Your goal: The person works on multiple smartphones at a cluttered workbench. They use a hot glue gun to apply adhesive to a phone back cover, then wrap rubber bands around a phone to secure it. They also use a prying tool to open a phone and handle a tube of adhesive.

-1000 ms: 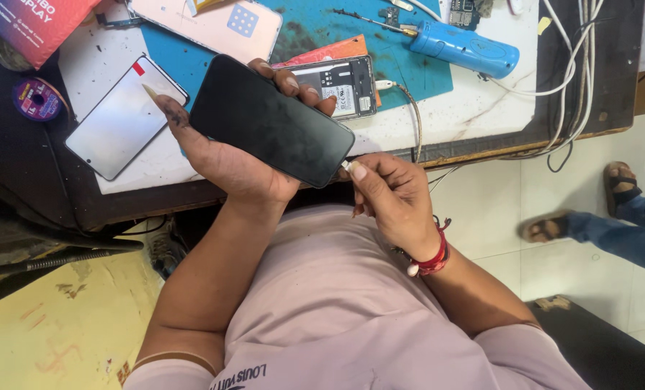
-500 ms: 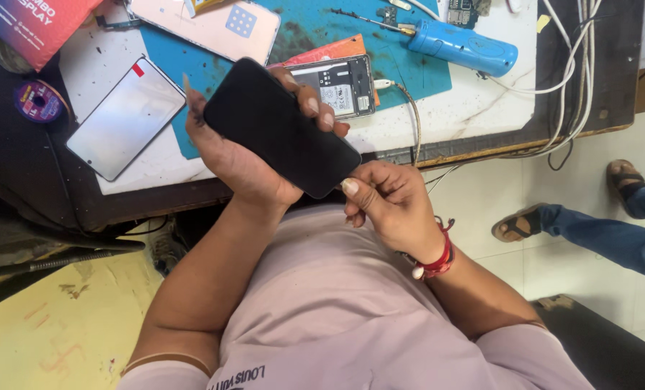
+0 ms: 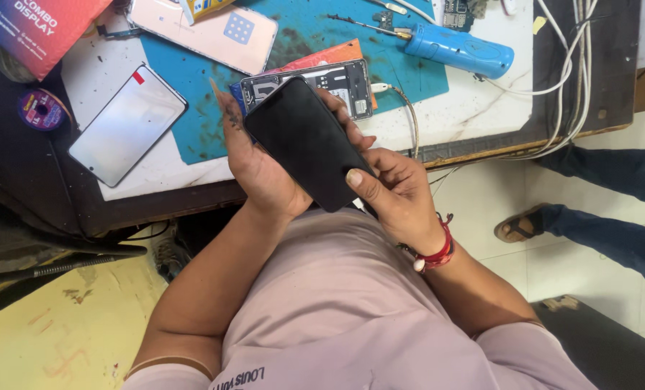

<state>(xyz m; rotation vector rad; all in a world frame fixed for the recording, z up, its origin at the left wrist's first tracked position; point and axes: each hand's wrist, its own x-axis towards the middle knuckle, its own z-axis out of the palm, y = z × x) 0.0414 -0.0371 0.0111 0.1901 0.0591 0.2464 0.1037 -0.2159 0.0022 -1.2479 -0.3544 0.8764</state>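
Observation:
A black phone screen panel (image 3: pixel 304 141) is held over the near edge of the workbench, dark glass facing up. My left hand (image 3: pixel 257 170) cradles it from below and the left side, fingers wrapped around its far edge. My right hand (image 3: pixel 398 191) grips the panel's near right corner, thumb pressed on the glass. A red thread band sits on my right wrist. Behind the panel lies an opened phone body (image 3: pixel 333 81) on the blue mat (image 3: pixel 192 87).
On the bench are a silvery glass panel (image 3: pixel 126 124), a pink phone back cover (image 3: pixel 210 30), a blue handheld tool (image 3: pixel 458 50), a red box (image 3: pixel 44 29), a small purple spool (image 3: pixel 41 110) and white cables (image 3: pixel 568 79). Another person's legs and sandalled feet (image 3: pixel 525 224) stand at right.
The black panel has turned from lying across to more upright and moved nearer. My right hand rose from its lower corner and now clamps it with the thumb on the glass.

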